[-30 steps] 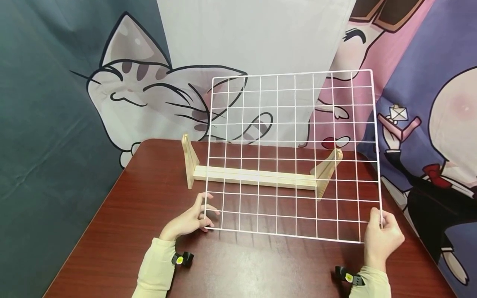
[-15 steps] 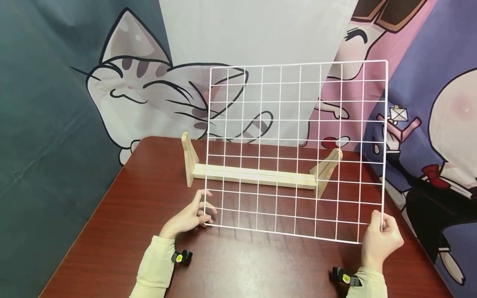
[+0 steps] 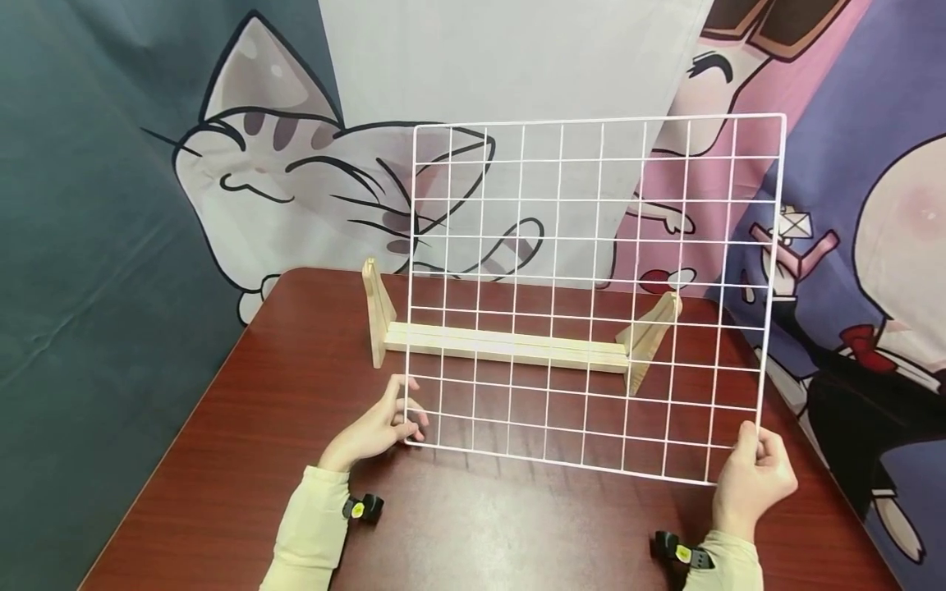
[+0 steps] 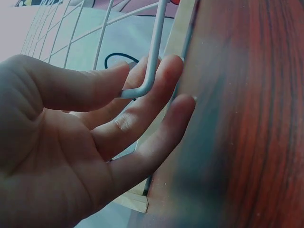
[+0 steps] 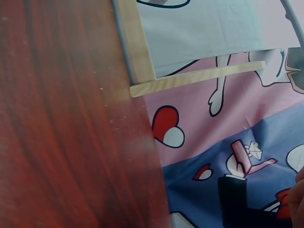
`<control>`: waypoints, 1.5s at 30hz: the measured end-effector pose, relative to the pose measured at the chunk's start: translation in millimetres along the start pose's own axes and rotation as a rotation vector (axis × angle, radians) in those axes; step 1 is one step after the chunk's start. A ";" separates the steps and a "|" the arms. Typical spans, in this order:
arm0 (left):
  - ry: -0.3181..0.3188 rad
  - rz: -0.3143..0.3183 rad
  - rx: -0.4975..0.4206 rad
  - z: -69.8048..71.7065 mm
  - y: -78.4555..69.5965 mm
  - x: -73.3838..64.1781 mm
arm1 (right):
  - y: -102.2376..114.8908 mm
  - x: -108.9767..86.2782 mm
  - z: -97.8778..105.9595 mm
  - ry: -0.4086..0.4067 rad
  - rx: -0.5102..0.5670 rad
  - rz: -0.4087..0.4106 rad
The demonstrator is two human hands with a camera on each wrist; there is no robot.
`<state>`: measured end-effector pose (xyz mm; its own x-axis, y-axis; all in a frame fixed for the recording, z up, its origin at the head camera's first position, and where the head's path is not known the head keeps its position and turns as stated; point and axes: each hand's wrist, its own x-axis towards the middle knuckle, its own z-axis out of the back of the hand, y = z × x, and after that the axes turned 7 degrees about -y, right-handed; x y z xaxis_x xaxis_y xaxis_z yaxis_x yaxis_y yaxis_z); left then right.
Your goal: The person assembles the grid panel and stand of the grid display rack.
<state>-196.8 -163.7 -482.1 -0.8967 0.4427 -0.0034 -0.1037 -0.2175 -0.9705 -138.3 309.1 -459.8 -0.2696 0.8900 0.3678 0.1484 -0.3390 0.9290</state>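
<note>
A white wire grid panel (image 3: 592,318) stands tilted up above the table, between both hands. My left hand (image 3: 375,428) holds its lower left corner. In the left wrist view, the thumb (image 4: 85,88) lies on the bent corner wire (image 4: 153,57), with the other fingers behind it. Near the lower right corner, my right hand (image 3: 752,484) grips the right edge between thumb and curled fingers. Through the grid I see a pale wooden stand (image 3: 532,343), a long crossbar with an upright piece at each end. Only a sliver of the right hand (image 5: 298,202) enters the right wrist view.
The dark red-brown table (image 3: 244,427) carries the stand toward its back edge. Behind hangs a cloth backdrop (image 3: 517,61) with cartoon figures, close to the table's back and right side. Black camera mounts (image 3: 364,509) sit on both wrists.
The grid panel's top right corner has swung up and to the right, so the panel shows wider. My right hand has shifted slightly left and down; the left hand stays almost in place.
</note>
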 end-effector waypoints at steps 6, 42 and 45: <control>-0.032 -0.033 -0.004 -1.5 2.6 3.0 | -5.1 -1.1 -1.1 -0.001 0.089 -0.028; -0.228 -0.222 0.069 13.5 -6.8 -1.0 | -12.7 1.5 -8.5 0.222 0.241 -0.157; -0.262 -0.265 0.083 17.2 -6.8 -1.5 | -10.3 2.8 -9.0 0.282 0.196 -0.153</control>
<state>-202.2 -177.8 -471.4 -0.9125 0.2579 0.3174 -0.3718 -0.1996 -0.9066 -149.1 312.3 -468.0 -0.5498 0.7978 0.2474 0.2581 -0.1193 0.9587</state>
